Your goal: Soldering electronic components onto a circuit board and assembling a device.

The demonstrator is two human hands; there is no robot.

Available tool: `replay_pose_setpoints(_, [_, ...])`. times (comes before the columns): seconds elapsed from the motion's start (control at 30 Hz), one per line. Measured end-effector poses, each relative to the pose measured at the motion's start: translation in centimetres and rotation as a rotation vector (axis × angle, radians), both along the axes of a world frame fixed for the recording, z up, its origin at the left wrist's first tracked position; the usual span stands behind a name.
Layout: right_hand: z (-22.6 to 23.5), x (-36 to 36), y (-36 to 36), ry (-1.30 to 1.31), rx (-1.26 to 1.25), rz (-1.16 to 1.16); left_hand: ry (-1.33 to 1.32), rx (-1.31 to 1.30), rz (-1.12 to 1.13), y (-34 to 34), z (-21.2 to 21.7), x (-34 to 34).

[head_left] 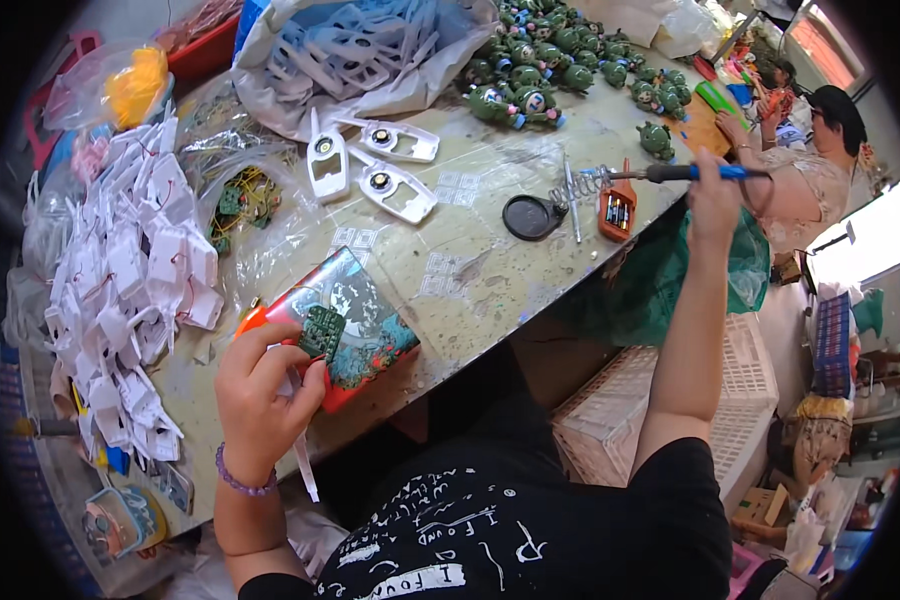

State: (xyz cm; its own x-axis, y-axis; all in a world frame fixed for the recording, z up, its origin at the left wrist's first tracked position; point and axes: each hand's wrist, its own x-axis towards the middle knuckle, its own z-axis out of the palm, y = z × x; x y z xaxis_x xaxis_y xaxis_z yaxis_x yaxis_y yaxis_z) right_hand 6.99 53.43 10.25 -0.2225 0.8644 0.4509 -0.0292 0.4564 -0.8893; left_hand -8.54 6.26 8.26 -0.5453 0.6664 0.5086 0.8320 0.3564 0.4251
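My left hand (260, 390) pinches a small green circuit board (321, 331) over a red box with a colourful printed lid (365, 320) at the table's near edge. A white strip hangs below that hand. My right hand (715, 205) is stretched out to the far right and grips the blue handle of a soldering iron (685, 173). Its metal tip points left into a coiled wire stand (582, 184). Beside the stand lie a round black tin (531, 217) and an orange holder with batteries (618, 212).
A heap of white plastic parts with wires (135, 290) fills the left side. Three white housings (375, 170) lie mid-table, green toy figures (540, 70) at the back, a bag of white shells (355, 50) behind. Another person (815, 165) sits at the right. A white crate (670, 400) stands below the table.
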Motion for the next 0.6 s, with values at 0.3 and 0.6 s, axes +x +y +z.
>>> replay_pose_setpoints(0.3, [-5.1,-5.5,-0.4,-0.295,-0.235,0.291,-0.074,-0.05,0.14,1.1,0.3,0.8])
replay_pose_setpoints(0.6, [-8.6,-3.3,-9.7,0.292,-0.257,0.153,-0.062,-0.089,0.112,1.5,0.1,0.6])
